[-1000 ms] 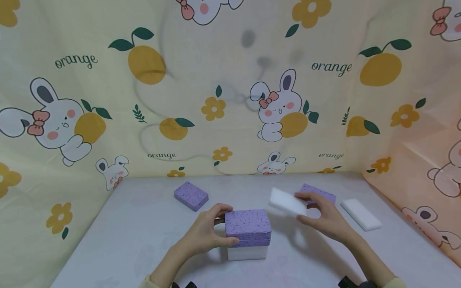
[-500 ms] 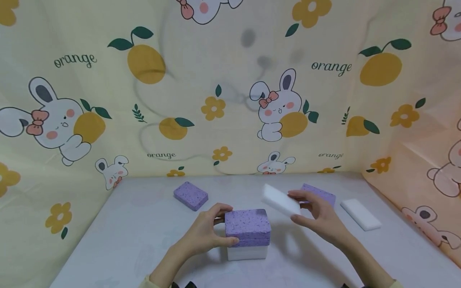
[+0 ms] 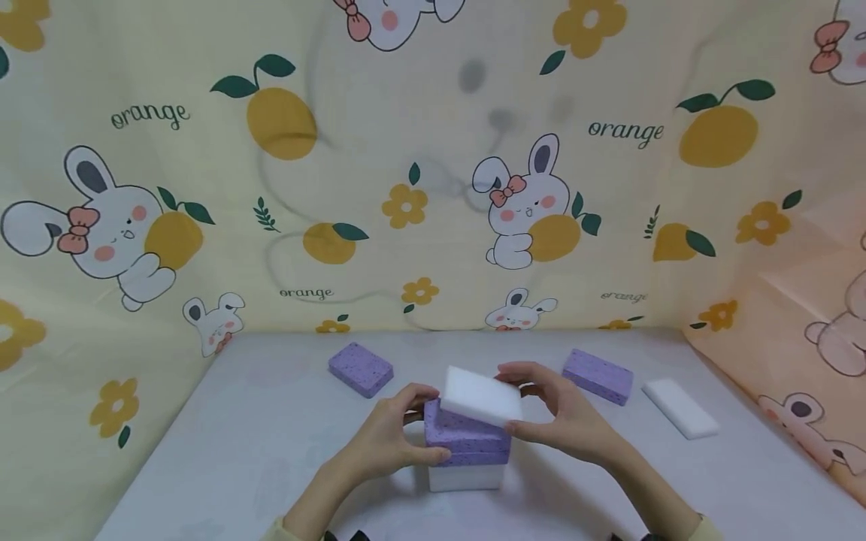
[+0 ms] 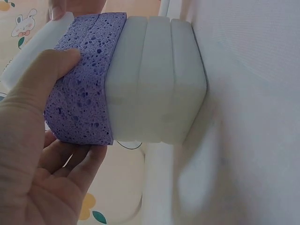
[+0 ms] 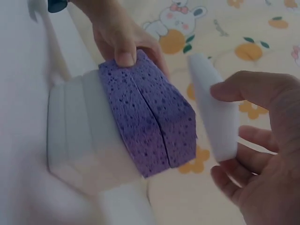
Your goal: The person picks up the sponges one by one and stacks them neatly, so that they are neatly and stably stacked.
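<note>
My right hand [image 3: 567, 415] just swung its pinched white block [image 3: 480, 397] over the purple sponges [image 3: 467, 442] my left hand [image 3: 384, 437] gripped, well off the table's [image 3: 271, 436] back edge; tilted, so not stacked yet.

Sleeves, pair: pale yellow, ends only in view. Left sleeve [image 3: 284, 530], nearside left of the stack [image 3: 467, 455]; right sleeve [image 3: 705, 529], nearside right of it.

Wrist pieces, pair: black, angular, mostly cropped. Left wrist piece [image 3: 358, 536], nearside left of the stack; right wrist piece [image 3: 616, 537], nearside right.

Rounded part [image 5: 57, 5], one: dark, blunt-ended, beside the left wrist; detail too dim to tell.

Hands, pair: bare, slim-fingered, thumbnails short. Left hand [image 3: 382, 437], left of the stack; right hand [image 3: 570, 418], right. Forearms bare to the sleeves.
</note>
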Demonstrator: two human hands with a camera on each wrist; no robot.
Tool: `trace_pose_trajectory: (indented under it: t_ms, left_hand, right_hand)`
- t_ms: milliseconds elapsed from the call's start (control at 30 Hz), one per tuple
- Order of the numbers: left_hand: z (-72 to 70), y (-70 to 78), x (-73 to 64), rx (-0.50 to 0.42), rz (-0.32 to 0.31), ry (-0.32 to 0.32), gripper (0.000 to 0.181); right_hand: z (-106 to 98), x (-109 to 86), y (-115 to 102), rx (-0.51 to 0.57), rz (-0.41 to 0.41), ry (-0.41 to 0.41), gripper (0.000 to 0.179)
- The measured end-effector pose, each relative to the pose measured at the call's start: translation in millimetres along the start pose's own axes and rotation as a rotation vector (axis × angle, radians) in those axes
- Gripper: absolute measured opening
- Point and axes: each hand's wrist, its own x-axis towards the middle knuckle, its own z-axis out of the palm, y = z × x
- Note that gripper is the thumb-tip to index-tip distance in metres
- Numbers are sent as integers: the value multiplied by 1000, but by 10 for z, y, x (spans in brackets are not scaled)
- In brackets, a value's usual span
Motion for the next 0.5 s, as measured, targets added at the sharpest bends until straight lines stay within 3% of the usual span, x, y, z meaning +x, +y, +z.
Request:
trace_pose_trajectory:
  t_ms: [500]
  left_hand:
    - [20,22,6,11,-24,7,75]
  right_hand:
    - [131,61,48,-46,20,-69,59]
